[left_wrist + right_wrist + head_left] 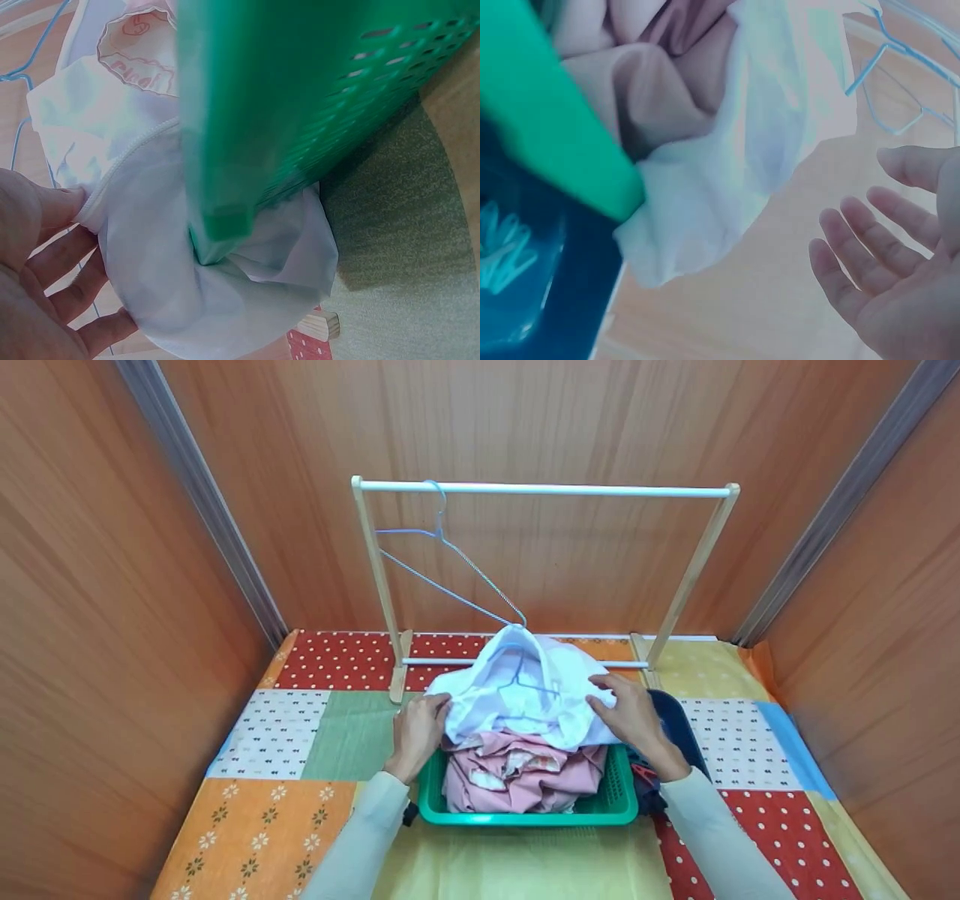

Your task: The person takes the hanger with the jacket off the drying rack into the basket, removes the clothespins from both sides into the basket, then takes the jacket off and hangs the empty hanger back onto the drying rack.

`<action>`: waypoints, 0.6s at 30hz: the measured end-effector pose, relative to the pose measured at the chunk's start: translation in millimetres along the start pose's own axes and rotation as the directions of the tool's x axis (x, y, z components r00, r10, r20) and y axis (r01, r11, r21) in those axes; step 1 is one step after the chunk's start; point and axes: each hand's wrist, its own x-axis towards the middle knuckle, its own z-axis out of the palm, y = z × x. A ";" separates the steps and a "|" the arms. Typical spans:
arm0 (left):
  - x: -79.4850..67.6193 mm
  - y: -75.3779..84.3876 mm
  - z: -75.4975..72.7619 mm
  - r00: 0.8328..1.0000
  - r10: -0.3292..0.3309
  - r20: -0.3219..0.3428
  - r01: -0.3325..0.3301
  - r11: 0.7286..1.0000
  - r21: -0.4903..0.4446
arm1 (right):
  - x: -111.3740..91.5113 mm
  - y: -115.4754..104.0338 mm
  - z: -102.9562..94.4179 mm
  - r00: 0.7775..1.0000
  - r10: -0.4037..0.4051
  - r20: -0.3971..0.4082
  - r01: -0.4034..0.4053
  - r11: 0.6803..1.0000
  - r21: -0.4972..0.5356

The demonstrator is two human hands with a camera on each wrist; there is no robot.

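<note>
A white shirt [480, 697] is spread over the far part of a green basket [525, 819], on top of pink clothing [517, 791]. A blue wire hanger [517, 681] shows within the shirt's opening. At the shirt's left side, my left hand [420, 731] pinches its edge between thumb and fingers; the left wrist view shows the seam at the thumb tip. My right hand [636, 716] is beside the shirt's right side. In the right wrist view its fingers [862, 251] are spread and apart from the cloth.
Behind the basket stands a wooden rack with a white rail [570, 490]. A second blue hanger [480, 572] hangs from its left end. A dark blue bin [679, 720] with clips inside stands right of the basket. Patchwork cloth [262, 832] covers the surface, and wood panels surround it.
</note>
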 end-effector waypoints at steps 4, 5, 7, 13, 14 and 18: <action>0.4 -0.2 -0.3 1.000 -0.005 0.009 0.005 1.000 -0.001 | 5.9 -7.3 6.9 0.999 -0.012 0.052 0.012 1.000 0.004; 0.5 -0.2 -0.3 1.000 -0.006 0.010 0.006 1.000 -0.002 | 7.3 -8.9 8.9 0.998 -0.010 0.066 0.010 1.000 0.005; 0.7 -0.2 -0.3 1.000 -0.007 0.013 0.007 1.000 -0.003 | 9.6 -11.5 12.9 0.996 -0.014 0.089 0.013 1.000 0.005; 0.9 -0.6 -0.5 1.000 -0.004 0.019 0.004 1.000 -0.020 | 13.9 -13.4 26.1 0.992 -0.054 0.112 0.055 0.999 0.002; 1.0 -0.5 -0.7 1.000 -0.001 0.020 0.002 1.000 -0.020 | 14.2 -13.4 28.1 0.992 -0.059 0.112 0.059 0.998 0.001; 1.7 -0.4 -1.8 1.000 0.003 0.024 -0.002 1.000 -0.017 | 14.8 -13.1 34.7 0.990 -0.064 0.127 0.063 0.998 0.007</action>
